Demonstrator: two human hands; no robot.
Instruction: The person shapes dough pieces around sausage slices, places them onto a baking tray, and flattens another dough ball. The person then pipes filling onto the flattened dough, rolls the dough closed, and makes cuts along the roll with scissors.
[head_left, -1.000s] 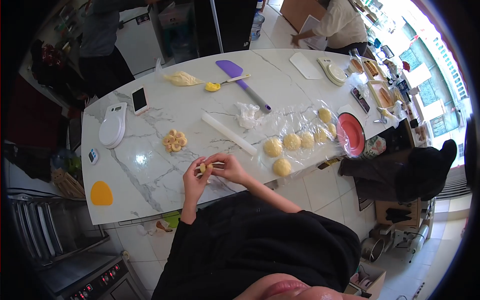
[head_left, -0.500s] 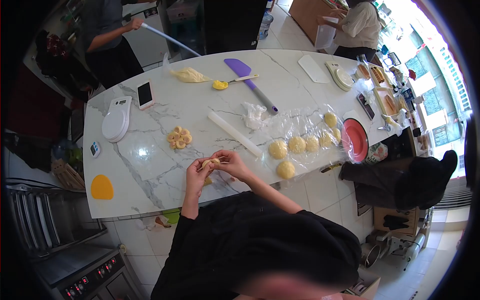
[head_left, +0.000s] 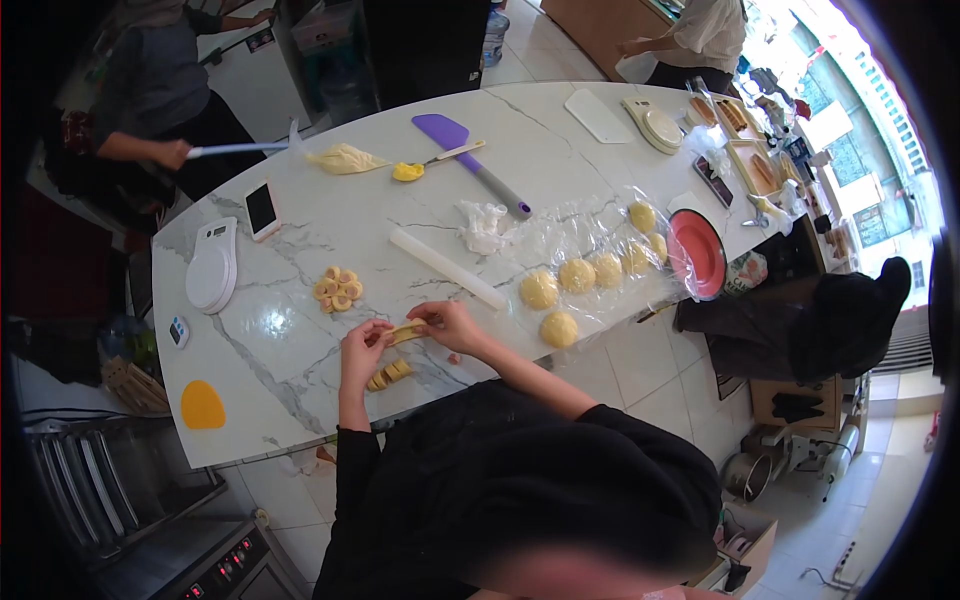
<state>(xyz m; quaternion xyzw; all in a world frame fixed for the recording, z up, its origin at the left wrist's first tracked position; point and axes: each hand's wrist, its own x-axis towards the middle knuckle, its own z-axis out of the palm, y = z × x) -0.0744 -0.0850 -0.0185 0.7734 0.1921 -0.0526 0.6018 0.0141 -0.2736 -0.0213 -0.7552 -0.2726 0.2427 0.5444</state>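
Between my two hands a short strip of yellow dough [head_left: 404, 333] is stretched out above the marble table. My left hand [head_left: 365, 350] pinches its left end and my right hand [head_left: 446, 325] pinches its right end. Several cut dough pieces [head_left: 390, 375] lie in a row on the table just below my hands. A flower-shaped cluster of dough pieces [head_left: 338, 289] sits beyond my left hand. A white rolling pin [head_left: 447, 268] lies beyond my right hand. Round dough balls [head_left: 558, 328] rest to the right, most under clear plastic.
Farther back lie a purple spatula [head_left: 440, 129], a piping bag [head_left: 345, 158] and a spoon with yellow filling [head_left: 408, 172]. A scale [head_left: 212, 268], phone [head_left: 262, 210] and orange scraper [head_left: 203, 405] are at left, a red plate [head_left: 697, 254] at right. Other people stand around the table.
The dough between my hands has gone from a small folded piece to a stretched strip, with my hands farther apart. The cut pieces have come into view. A person at the back left has moved a pole.
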